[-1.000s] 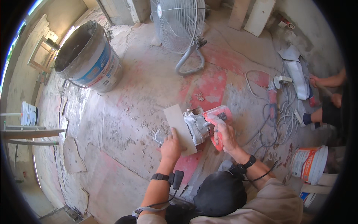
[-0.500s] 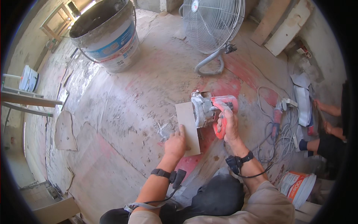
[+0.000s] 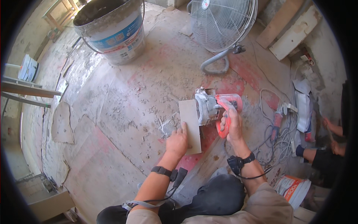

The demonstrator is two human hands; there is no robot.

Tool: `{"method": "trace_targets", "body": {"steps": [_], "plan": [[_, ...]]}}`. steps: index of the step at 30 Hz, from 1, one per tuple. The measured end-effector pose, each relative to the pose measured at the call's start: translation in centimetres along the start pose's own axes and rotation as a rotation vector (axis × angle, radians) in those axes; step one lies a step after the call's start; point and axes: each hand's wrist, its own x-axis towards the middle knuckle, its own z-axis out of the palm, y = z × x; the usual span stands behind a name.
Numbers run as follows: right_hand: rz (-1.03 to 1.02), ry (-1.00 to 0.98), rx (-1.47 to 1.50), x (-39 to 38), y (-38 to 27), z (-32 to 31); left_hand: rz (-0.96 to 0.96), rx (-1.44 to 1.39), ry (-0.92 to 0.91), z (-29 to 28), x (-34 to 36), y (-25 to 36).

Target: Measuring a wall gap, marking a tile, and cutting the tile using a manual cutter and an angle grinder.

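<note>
My left hand [image 3: 177, 142], index finger extended, holds a thin beige tile strip [image 3: 190, 114] over the dusty floor. Directly right of the strip is a dusty corded-type power cutter [image 3: 207, 108] with red handles and a pale, caked metal front, lying sideways against or very near the strip's edge. My right hand [image 3: 233, 126] grips its red handle. A pale crumpled lump [image 3: 167, 126] lies left of the strip, partly behind my left hand. The cutter's blade is hidden or too small to make out.
A caked bucket [image 3: 121, 44] and a wire fan [image 3: 218, 26] stand at the back. Cables [image 3: 276, 153], a red power tool [image 3: 276, 125] and a co-worker's hands [image 3: 326, 124] are at right, a labelled pail [image 3: 294, 190] lower right. Planks [image 3: 30, 89] jut in from left.
My view has turned, shifting bucket and fan rightward in the picture. The strip now stands straighter relative to me, and the strip and cutter sit a little higher and farther right, still held.
</note>
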Motion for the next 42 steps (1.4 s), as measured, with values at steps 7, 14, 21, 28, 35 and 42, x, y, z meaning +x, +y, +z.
{"method": "trace_targets", "body": {"steps": [7,14,21,28,35,42], "plan": [[-0.074,0.033,0.0,0.3,-0.7,1.3,-0.006,0.0,-0.007,0.0,-0.2,0.0],[0.008,-0.01,0.032,1.1,-0.5,0.4,0.005,0.025,0.018,0.3,0.1,0.0],[0.011,-0.041,0.034,-1.5,0.2,-0.8,0.002,0.028,0.039,0.2,0.0,0.0],[0.031,-0.028,0.044,-5.3,1.0,-2.1,-0.003,0.034,0.012,0.3,0.1,0.1],[0.083,-0.036,-0.015,-7.3,1.5,-2.8,0.003,0.049,0.053,0.7,0.0,-0.1],[0.102,-0.01,-0.019,-9.6,1.6,-2.7,-0.024,0.038,0.012,0.1,0.0,-0.1]]}}
